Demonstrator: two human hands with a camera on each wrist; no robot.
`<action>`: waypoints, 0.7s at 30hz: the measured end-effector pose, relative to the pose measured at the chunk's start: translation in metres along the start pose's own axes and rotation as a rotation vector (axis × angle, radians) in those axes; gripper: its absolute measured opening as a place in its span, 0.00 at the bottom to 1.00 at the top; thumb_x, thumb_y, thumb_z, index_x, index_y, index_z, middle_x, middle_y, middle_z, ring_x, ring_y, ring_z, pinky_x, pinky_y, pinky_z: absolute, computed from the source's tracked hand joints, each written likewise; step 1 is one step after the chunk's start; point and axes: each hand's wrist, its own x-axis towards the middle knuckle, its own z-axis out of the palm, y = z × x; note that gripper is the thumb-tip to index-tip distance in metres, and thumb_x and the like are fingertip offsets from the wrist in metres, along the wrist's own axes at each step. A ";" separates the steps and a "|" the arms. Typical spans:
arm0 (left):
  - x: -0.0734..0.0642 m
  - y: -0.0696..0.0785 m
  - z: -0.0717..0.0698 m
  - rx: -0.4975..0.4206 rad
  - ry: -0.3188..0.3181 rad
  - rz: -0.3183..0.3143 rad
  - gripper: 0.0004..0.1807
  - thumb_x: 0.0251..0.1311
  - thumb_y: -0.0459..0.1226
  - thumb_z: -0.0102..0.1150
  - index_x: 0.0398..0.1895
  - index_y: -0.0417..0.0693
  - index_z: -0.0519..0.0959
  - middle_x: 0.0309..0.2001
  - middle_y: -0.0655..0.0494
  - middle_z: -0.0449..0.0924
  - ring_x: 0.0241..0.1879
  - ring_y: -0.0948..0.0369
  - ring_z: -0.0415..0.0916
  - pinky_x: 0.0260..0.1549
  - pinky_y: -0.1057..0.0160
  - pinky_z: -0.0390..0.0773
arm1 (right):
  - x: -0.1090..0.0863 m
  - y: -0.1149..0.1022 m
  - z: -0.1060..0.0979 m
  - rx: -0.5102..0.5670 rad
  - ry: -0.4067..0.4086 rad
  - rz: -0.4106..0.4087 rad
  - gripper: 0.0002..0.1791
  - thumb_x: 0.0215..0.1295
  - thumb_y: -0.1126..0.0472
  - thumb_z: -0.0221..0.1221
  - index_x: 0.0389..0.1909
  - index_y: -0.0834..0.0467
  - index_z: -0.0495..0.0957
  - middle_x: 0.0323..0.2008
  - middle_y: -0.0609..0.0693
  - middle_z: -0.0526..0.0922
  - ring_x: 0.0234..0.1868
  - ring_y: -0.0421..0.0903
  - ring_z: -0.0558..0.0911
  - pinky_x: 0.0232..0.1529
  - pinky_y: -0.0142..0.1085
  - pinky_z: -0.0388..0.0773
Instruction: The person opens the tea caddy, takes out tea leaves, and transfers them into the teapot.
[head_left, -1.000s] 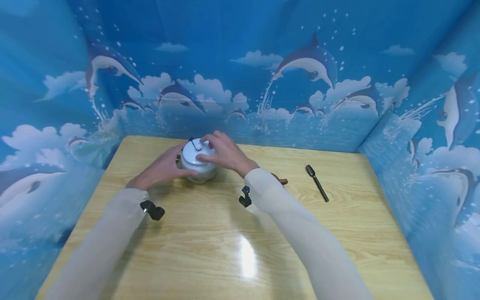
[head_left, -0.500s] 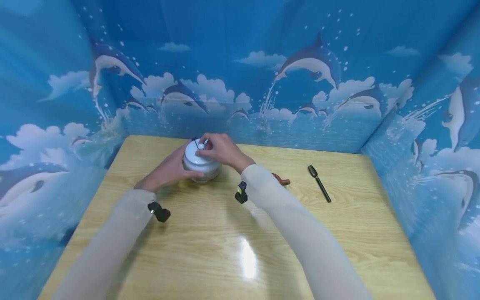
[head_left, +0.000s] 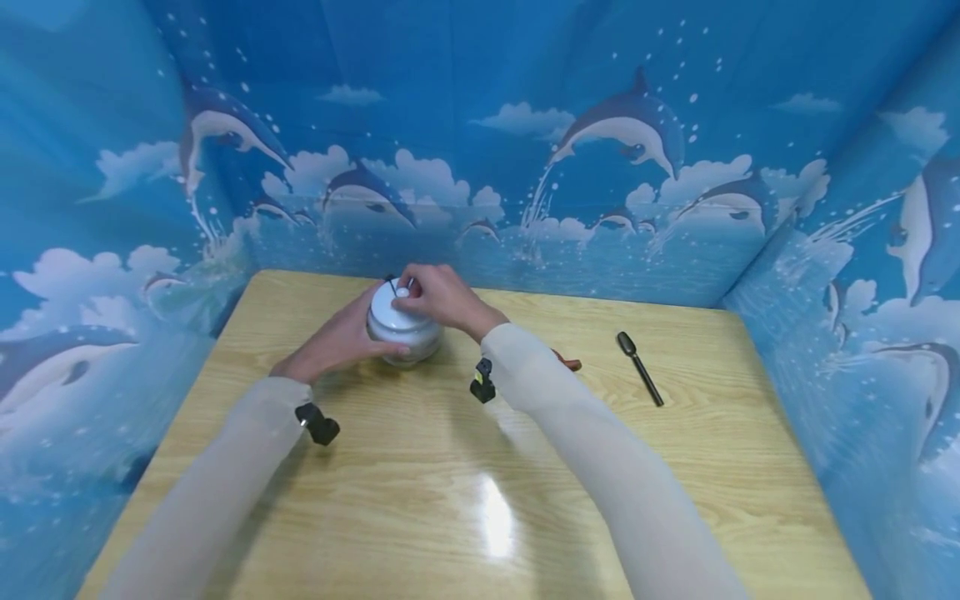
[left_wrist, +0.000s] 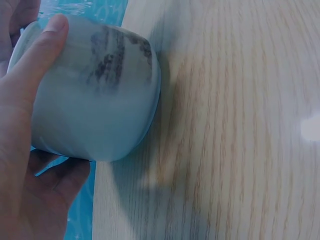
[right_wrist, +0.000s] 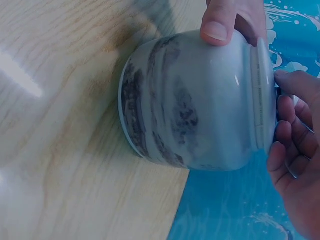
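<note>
A white ceramic jar [head_left: 423, 340] with dark brushwork round its body [right_wrist: 185, 115] stands upright near the table's back edge. Its white lid [head_left: 384, 311] sits on top, with a small round knob. My left hand [head_left: 341, 335] grips the jar's left side, the thumb across the front at shoulder height [left_wrist: 42, 50] and the fingers behind. With thumb and fingers, my right hand [head_left: 452, 302] pinches the lid's knob from the right; its fingers curl close against the lid [right_wrist: 266, 100] in the right wrist view. A thin dark strip lies across the lid's far side.
On the right of the wooden table [head_left: 405, 467] lies a dark spoon [head_left: 640, 368]. A reddish-brown thing [head_left: 572, 364] peeks out from behind the right sleeve, mostly hidden. Blue dolphin-print cloth [head_left: 465, 150] closes off the back and both sides.
My right hand's fingers have drawn in from a spread over the lid to a pinch on its knob. My left hand keeps its grip on the jar. The head view has shifted slightly.
</note>
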 end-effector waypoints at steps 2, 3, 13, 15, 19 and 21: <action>0.000 0.000 0.000 -0.001 0.002 -0.001 0.65 0.55 0.62 0.81 0.89 0.72 0.48 0.81 0.56 0.64 0.75 0.51 0.72 0.72 0.36 0.75 | 0.001 -0.002 -0.002 -0.025 -0.012 -0.016 0.17 0.79 0.51 0.67 0.57 0.58 0.84 0.44 0.51 0.88 0.43 0.45 0.85 0.41 0.34 0.84; 0.000 0.000 0.000 -0.002 0.003 -0.001 0.65 0.55 0.62 0.82 0.89 0.72 0.48 0.81 0.57 0.64 0.75 0.51 0.72 0.72 0.36 0.76 | 0.002 -0.003 -0.004 -0.036 -0.019 -0.022 0.17 0.79 0.51 0.67 0.57 0.58 0.84 0.44 0.52 0.88 0.43 0.45 0.85 0.42 0.34 0.84; -0.002 0.001 0.000 0.020 0.009 0.005 0.63 0.55 0.63 0.81 0.88 0.72 0.50 0.80 0.59 0.66 0.74 0.52 0.73 0.70 0.38 0.77 | 0.006 -0.004 -0.006 -0.076 -0.059 -0.032 0.14 0.80 0.52 0.64 0.55 0.58 0.82 0.41 0.51 0.87 0.40 0.44 0.84 0.39 0.33 0.82; -0.002 0.001 0.000 0.035 0.009 0.001 0.64 0.55 0.64 0.80 0.89 0.72 0.49 0.81 0.58 0.65 0.74 0.52 0.73 0.70 0.37 0.77 | 0.005 -0.004 -0.005 -0.068 -0.055 -0.030 0.13 0.80 0.53 0.64 0.54 0.58 0.82 0.41 0.51 0.86 0.39 0.44 0.83 0.38 0.33 0.81; -0.003 0.000 0.000 0.068 0.014 -0.008 0.66 0.54 0.67 0.79 0.89 0.72 0.47 0.82 0.56 0.64 0.75 0.50 0.72 0.70 0.36 0.77 | 0.006 -0.003 -0.003 -0.069 -0.038 -0.030 0.12 0.80 0.53 0.63 0.53 0.57 0.82 0.42 0.51 0.86 0.39 0.44 0.83 0.38 0.34 0.82; -0.003 0.000 0.000 0.075 0.020 -0.014 0.66 0.54 0.67 0.79 0.89 0.72 0.47 0.82 0.55 0.63 0.75 0.50 0.72 0.70 0.36 0.77 | 0.006 -0.003 -0.003 -0.072 -0.026 -0.034 0.11 0.80 0.54 0.62 0.52 0.57 0.81 0.43 0.51 0.86 0.39 0.44 0.84 0.38 0.34 0.83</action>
